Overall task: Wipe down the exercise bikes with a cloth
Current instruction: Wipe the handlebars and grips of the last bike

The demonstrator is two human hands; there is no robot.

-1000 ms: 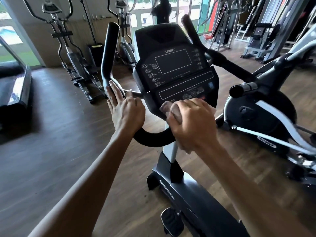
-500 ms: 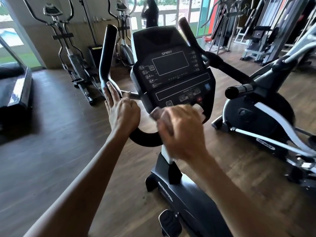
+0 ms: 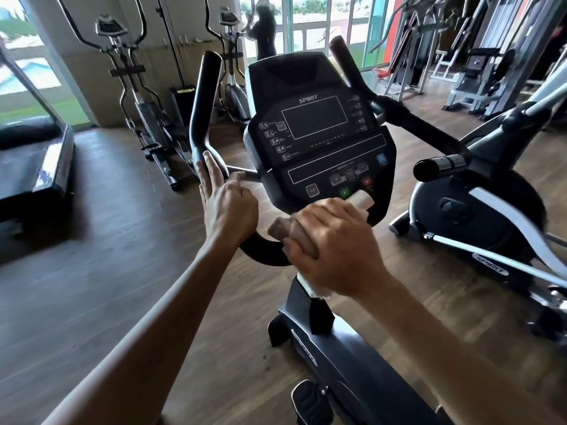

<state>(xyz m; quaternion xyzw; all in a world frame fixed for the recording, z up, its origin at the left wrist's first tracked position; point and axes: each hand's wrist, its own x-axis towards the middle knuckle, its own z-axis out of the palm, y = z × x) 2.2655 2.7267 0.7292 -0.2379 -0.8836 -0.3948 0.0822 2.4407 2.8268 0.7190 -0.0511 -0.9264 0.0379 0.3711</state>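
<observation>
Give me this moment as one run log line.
right hand grips cloth at console base | left hand holds handlebar

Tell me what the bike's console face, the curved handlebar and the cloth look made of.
Black console face: likely hard plastic, smooth with soft glare. Black curved handlebar: probably foam or rubber padding, matte with a dull sheen. Pinkish-beige cloth in the right hand: soft fabric, bunched and folded.
</observation>
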